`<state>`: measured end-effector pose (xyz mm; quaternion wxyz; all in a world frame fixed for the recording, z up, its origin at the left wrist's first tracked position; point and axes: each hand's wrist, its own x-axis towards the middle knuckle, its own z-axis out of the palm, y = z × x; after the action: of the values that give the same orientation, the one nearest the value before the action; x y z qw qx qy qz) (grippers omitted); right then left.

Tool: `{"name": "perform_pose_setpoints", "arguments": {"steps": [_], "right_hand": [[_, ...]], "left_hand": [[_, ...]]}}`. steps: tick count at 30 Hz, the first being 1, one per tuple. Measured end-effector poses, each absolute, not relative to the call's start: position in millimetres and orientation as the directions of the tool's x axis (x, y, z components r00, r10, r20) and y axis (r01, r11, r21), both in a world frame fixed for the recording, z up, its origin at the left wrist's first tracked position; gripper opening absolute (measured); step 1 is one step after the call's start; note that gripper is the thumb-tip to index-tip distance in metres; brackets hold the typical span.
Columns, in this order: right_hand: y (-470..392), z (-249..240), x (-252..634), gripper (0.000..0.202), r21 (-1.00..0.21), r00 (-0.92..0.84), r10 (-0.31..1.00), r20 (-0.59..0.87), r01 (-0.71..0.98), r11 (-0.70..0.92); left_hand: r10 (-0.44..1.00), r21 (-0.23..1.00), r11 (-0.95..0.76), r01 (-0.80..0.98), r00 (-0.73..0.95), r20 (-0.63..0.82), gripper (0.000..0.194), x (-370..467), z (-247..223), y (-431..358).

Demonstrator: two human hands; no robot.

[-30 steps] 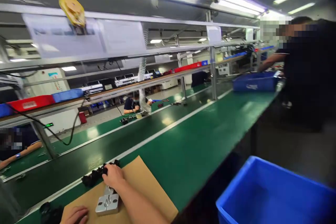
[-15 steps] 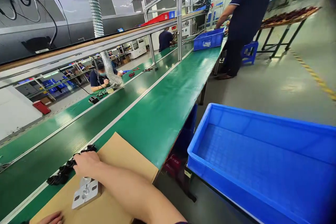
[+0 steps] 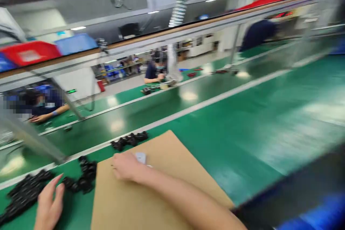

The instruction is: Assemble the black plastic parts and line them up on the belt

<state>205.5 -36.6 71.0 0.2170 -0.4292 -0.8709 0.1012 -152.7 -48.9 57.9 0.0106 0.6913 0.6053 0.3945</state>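
My right hand (image 3: 126,166) is over the brown cardboard sheet (image 3: 161,190), its fingers curled and mostly hidden, beside a silver metal block (image 3: 141,157) that it partly covers. Just beyond lies a row of black parts (image 3: 129,140) on the green bench. At the lower left, my left hand (image 3: 50,199) is raised with thumb and fingers apart and nothing between them. It is between a large pile of black parts (image 3: 25,192) and a smaller black cluster (image 3: 85,176) left of the cardboard.
The green bench (image 3: 215,140) runs to the upper right. Its metal post (image 3: 40,142) stands at the left. Across the bench are several people, one with a hand (image 3: 40,118) on the far worktop. Red bin (image 3: 32,53) is on the shelf; a blue tub (image 3: 318,215) shows lower right.
The view has swung left, bringing the black piles into sight. My left hand has come up beside them, and my right hand has moved from the row of black parts to over the cardboard.
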Motion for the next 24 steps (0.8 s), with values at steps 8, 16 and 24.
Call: {"name": "perform_pose_setpoints", "arguments": {"steps": [8, 16, 24], "right_hand": [[-31, 60, 141, 0.040, -0.353, -0.766, 0.602, 0.228, 0.511, 0.784], [-43, 56, 72, 0.026, -0.390, -0.745, 0.636, 0.203, 0.534, 0.750], [-49, 48, 124, 0.034, -0.803, -0.635, 0.756, 0.162, 0.360, 0.475]], "left_hand": [[0.884, 0.747, -0.133, 0.651, -0.263, 0.387, 0.052, -175, 4, -56], [0.935, 0.739, -0.254, 0.624, -0.037, 0.354, 0.085, -191, 15, -51], [0.954, 0.755, -0.297, 0.584, 0.151, 0.258, 0.052, -188, 32, -44]]}}
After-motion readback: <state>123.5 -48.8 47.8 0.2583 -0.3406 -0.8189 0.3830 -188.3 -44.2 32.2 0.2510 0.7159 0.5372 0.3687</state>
